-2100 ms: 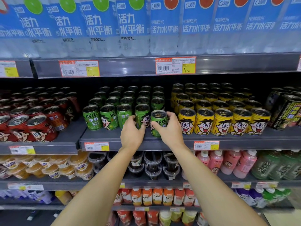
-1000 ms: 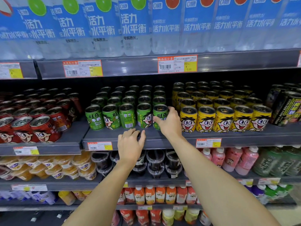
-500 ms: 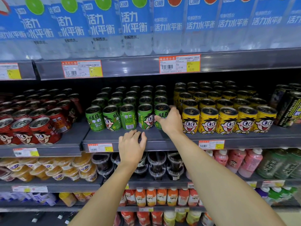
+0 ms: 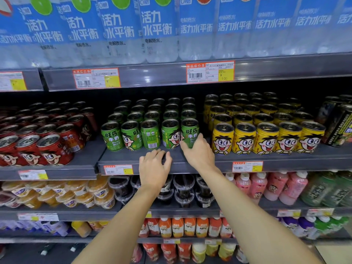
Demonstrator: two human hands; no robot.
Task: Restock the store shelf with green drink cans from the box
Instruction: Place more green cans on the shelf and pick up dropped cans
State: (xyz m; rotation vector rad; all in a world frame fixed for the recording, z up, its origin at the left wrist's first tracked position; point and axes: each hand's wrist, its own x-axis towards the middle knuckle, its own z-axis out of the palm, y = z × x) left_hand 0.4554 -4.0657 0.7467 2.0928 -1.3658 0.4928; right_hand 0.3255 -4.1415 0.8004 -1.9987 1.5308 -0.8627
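Green drink cans point(image 4: 150, 119) stand in several rows on the middle grey shelf point(image 4: 123, 157). The rightmost front green can point(image 4: 189, 130) stands upright in line with the front row. My right hand point(image 4: 198, 155) holds its lower part, thumb on the left side and fingers on the right. My left hand point(image 4: 153, 168) rests on the shelf's front edge just below the front row, fingers loosely bent and holding nothing. The box is not in view.
Yellow cans point(image 4: 266, 138) stand close on the right of the green ones and red cans point(image 4: 47, 141) on the left. Dark cans point(image 4: 339, 122) are at the far right. Blue-labelled water bottles point(image 4: 158, 29) fill the shelf above. Cups and bottles fill the lower shelves.
My left hand dropped from the green cans to the shelf edge and stayed there. My right hand slid from the top of the rightmost green can down to its base.
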